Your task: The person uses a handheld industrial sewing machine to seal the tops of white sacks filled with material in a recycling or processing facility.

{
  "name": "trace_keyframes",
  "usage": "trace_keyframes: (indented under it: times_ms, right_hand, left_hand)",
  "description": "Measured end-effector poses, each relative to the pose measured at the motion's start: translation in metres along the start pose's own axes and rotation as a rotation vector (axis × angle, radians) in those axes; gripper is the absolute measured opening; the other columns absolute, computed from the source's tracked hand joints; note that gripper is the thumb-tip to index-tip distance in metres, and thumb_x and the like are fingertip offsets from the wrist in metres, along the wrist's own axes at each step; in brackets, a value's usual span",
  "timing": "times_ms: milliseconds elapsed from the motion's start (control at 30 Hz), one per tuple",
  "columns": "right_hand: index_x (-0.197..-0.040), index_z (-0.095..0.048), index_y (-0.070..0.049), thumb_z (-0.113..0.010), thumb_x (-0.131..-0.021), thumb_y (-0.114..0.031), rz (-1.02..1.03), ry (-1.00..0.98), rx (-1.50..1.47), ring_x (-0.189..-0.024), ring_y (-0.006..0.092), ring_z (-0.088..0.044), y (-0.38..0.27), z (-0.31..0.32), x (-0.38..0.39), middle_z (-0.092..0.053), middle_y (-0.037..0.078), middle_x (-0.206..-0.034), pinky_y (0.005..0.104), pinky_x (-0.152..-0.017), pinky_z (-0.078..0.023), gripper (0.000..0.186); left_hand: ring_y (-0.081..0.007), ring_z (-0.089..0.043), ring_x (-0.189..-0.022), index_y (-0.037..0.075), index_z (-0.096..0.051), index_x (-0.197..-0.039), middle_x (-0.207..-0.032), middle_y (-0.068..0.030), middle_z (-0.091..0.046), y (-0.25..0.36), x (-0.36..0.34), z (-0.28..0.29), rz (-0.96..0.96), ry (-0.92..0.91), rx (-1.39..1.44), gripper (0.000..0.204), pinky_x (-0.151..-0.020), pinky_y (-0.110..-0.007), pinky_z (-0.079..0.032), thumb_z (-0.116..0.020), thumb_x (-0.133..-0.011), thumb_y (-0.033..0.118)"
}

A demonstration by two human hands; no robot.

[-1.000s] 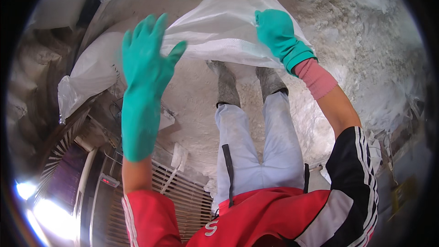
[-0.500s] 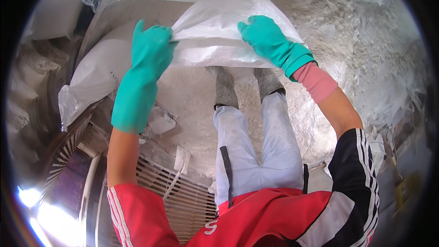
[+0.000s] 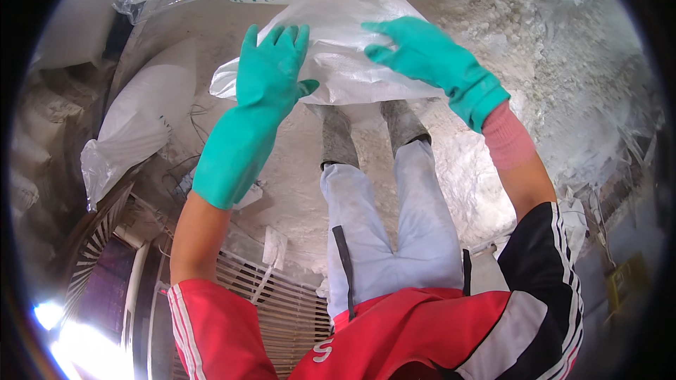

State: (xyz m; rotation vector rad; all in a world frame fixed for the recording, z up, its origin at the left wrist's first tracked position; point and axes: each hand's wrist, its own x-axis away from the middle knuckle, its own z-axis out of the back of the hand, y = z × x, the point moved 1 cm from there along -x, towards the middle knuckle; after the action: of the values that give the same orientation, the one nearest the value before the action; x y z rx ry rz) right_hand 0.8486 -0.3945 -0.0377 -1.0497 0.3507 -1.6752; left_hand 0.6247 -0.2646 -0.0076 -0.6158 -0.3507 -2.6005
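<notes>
Both gloved hands are spread flat on the white sack, which is in front of the feet on the dusty floor. The left hand is at its near edge and the right hand is on top. I judge the step is positioning the sack; next, a firm 2-hand grip seems needed.

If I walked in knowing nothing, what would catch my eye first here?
Two bright teal rubber gloves at the top centre: the left hand spread open against a bulging white sack, the right hand pressed on top of it. Below them, dusty grey boots stand on a floor caked in white powder. Another white sack lies at the left.
</notes>
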Motion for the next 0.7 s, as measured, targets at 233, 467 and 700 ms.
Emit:
trace_keyframes:
  times_ms: [233,467,700]
  right_hand:
    - [-0.133,-0.058,-0.015,-0.071,-0.086,-0.026,0.215,0.344,0.323,-0.115,0.0283,-0.060,-0.009,-0.007,0.014,-0.063,0.010,-0.127,0.0441,-0.108,-0.037,0.050]
    - [-0.115,-0.069,-0.011,-0.072,-0.079,-0.014,0.007,0.103,0.212,-0.109,0.0252,-0.062,0.017,0.001,-0.009,-0.070,0.009,-0.112,0.0361,-0.105,-0.040,0.036]
    - [-0.119,-0.069,-0.011,-0.068,-0.087,-0.031,0.107,-0.082,-0.037,-0.109,0.0280,-0.062,0.016,0.029,-0.027,-0.066,0.009,-0.123,0.0383,-0.103,-0.043,0.038]
  left_hand:
    - [-0.0273,-0.042,-0.136,0.007,-0.042,-0.145,-0.144,-0.0128,-0.049,0.004,0.011,0.002,0.019,0.058,-0.040,0.079,-0.118,-0.050,-0.022,-0.075,-0.079,0.038]
    - [-0.0267,-0.043,-0.136,0.012,-0.044,-0.145,-0.146,-0.0124,-0.046,0.038,0.031,0.012,-0.113,0.176,-0.180,0.071,-0.116,-0.054,-0.025,-0.071,-0.083,0.033]
    - [-0.0288,-0.058,-0.116,0.005,-0.064,-0.120,-0.117,-0.0126,-0.065,0.072,0.061,0.018,-0.104,0.339,0.073,0.041,-0.110,-0.054,-0.035,-0.069,-0.084,0.023]
